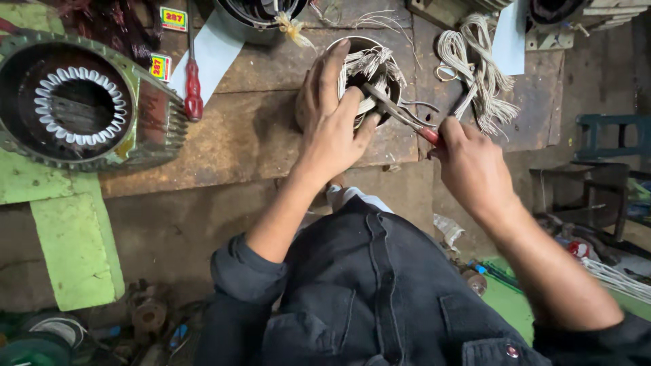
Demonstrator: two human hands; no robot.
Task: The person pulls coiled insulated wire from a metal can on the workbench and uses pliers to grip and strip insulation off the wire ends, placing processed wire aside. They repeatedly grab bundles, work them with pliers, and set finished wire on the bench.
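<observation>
A small round motor shell stuffed with pale wire ends sits on the worn wooden bench, right under the left hand. That hand lies over its near rim, fingers spread and curled around the side, thumb by the wires. The right hand is closed around red-handled pliers, whose tips reach into the wire bunch. Just to the right lies a loose bundle of cut wires. Well to the left stand a big green motor housing and a red screwdriver.
</observation>
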